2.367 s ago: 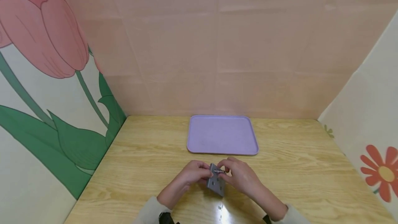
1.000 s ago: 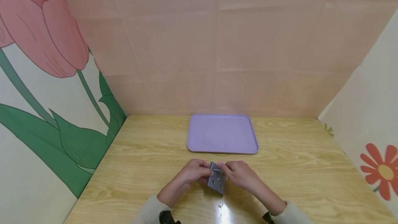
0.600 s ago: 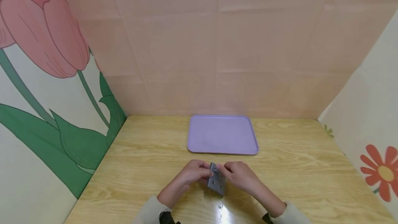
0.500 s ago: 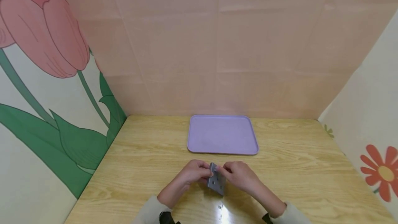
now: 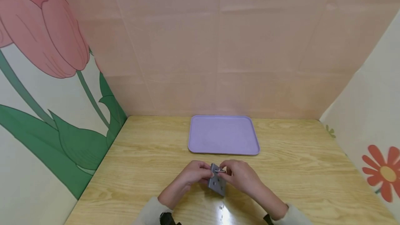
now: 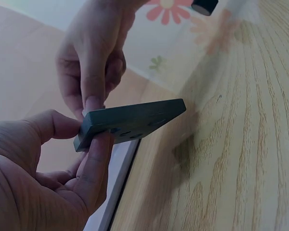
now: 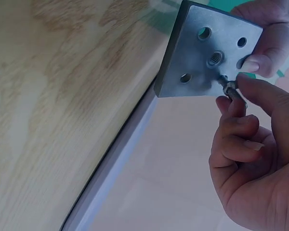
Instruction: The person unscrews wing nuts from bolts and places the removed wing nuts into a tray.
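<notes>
Two hands, one metal plate [image 5: 217, 185] and one small screw [image 7: 229, 87] were shown above a wooden worktop [image 5: 150, 148]. The plate was held tilted between the lilac tray [image 5: 223, 134] and the near edge of the worktop, pinched near one corner between the thumb and fingers of the left hand [image 5: 196, 173]. The screw was pinched between the thumb and forefinger of the right hand [image 5: 242, 174], the other fingers being curled. In the right wrist view, four holes were fully exposed, the central hole [image 7: 215, 58] threaded; a further opening was partly covered by the left thumb [image 7: 260, 66]. The tray, the single container, was laid flat at the far edge, midway between the far corners. Whether the screw's tip was seated in the plate could not be made out. The worktop's near edge, two pale sleeves [image 5: 153, 213] and two dark wrist bands [image 5: 167, 219] were cut off by the head view's lower margin.
</notes>
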{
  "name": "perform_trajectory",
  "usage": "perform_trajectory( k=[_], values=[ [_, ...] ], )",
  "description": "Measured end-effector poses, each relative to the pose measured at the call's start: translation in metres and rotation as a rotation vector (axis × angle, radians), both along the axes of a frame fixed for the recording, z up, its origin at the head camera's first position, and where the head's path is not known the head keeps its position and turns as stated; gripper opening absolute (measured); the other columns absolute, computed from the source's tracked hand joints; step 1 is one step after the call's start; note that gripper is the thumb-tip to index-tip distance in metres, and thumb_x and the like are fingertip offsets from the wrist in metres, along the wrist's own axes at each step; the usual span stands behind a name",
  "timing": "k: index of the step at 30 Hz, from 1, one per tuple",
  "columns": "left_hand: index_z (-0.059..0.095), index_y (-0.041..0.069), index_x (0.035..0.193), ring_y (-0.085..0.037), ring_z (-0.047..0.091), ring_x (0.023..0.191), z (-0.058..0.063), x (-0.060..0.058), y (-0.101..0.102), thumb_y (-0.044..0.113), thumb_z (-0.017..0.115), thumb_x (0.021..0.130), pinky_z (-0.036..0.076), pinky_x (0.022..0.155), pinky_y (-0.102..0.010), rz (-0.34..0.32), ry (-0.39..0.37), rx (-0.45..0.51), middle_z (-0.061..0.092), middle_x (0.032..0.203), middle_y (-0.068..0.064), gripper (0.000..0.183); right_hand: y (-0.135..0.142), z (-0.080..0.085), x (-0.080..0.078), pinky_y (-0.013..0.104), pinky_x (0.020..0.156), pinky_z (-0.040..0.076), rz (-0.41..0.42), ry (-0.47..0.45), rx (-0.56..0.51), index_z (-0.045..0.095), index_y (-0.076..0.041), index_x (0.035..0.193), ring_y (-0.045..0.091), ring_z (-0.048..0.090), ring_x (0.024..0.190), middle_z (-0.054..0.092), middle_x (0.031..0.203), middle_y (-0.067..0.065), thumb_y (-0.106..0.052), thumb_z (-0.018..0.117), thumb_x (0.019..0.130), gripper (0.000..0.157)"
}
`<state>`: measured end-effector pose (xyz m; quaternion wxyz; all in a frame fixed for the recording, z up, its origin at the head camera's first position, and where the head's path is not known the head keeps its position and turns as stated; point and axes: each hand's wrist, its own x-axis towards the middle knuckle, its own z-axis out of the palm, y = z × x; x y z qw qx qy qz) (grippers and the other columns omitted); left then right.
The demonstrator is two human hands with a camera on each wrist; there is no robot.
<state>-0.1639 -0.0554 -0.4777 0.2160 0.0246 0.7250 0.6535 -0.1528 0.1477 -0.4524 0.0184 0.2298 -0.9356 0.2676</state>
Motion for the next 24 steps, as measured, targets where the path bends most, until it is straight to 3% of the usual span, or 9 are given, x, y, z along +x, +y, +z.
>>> perform_trajectory(
  k=[7,12,17,24],
  values=[
    [0.07,-0.009,0.1,-0.014,0.068,0.075,-0.0015,-0.0011,-0.0001,0.003,0.069,0.082,0.061,0.069,-0.03,0.002,-0.003,0.005,0.072,0.082,-0.006,0.022,-0.0004,-0.0019,-0.0008,0.02,0.049,0.038,0.018,0.054,-0.032,0.075,-0.016,0.095,-0.001,0.042,0.057,0.053,0.067,-0.016,-0.017,0.083,0.082,0.015],
    [0.07,-0.009,0.099,-0.015,0.068,0.076,-0.0004,-0.0005,-0.0004,0.004,0.07,0.082,0.061,0.069,-0.032,0.003,0.003,-0.003,0.071,0.085,-0.006,0.022,-0.001,-0.0032,-0.0008,0.019,0.05,0.038,0.016,0.066,-0.031,0.075,-0.017,0.094,-0.002,0.042,0.057,0.052,0.068,-0.016,-0.024,0.078,0.088,0.01],
    [0.071,-0.007,0.098,-0.015,0.068,0.076,-0.0002,-0.0007,-0.0009,0.006,0.072,0.082,0.061,0.069,-0.032,0.008,-0.004,-0.011,0.071,0.086,-0.006,0.021,-0.0029,-0.002,-0.0009,0.021,0.053,0.04,-0.062,0.019,-0.051,0.073,-0.02,0.088,0.002,0.045,0.06,0.053,0.068,-0.015,-0.034,0.066,0.098,0.019],
    [0.07,-0.007,0.099,-0.016,0.068,0.075,-0.0013,-0.0005,-0.0004,0.005,0.072,0.08,0.061,0.069,-0.031,0.012,-0.009,-0.008,0.071,0.088,-0.008,0.022,-0.0027,-0.0009,-0.0023,0.036,0.066,0.051,-0.16,-0.052,-0.025,0.07,-0.017,0.082,0.013,0.06,0.07,0.063,0.073,-0.007,-0.037,0.049,0.107,0.039]
  ],
)
